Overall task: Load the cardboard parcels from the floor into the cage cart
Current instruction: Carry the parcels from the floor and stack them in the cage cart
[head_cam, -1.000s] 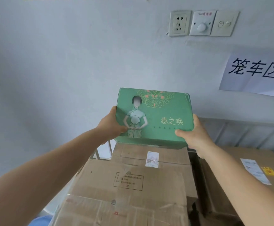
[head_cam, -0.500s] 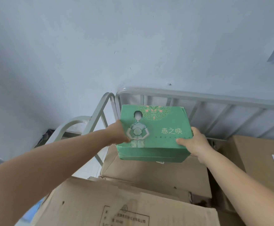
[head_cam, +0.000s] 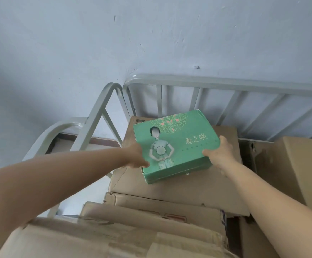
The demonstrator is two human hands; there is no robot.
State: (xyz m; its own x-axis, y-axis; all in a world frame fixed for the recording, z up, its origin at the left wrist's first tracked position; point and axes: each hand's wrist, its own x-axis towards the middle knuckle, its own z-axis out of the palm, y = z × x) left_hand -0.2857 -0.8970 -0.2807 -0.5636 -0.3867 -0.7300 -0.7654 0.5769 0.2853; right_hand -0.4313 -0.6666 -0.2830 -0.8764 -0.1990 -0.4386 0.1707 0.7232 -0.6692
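Head view shows the green box (head_cam: 175, 144) held tilted over the top brown carton (head_cam: 170, 181) stacked inside the cage cart (head_cam: 225, 83), just in front of the cart's back rail. On the box's left edge the left hand (head_cam: 135, 157) grips with its thumb on the printed lid, its other fingers hidden. On the box's right edge the right hand (head_cam: 221, 154) grips likewise, thumb on top and fingers curled underneath.

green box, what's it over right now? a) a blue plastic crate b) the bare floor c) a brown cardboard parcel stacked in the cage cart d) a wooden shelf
c: the green box, held by the left hand and right hand, sits over a brown cardboard parcel inside the cage cart rails.
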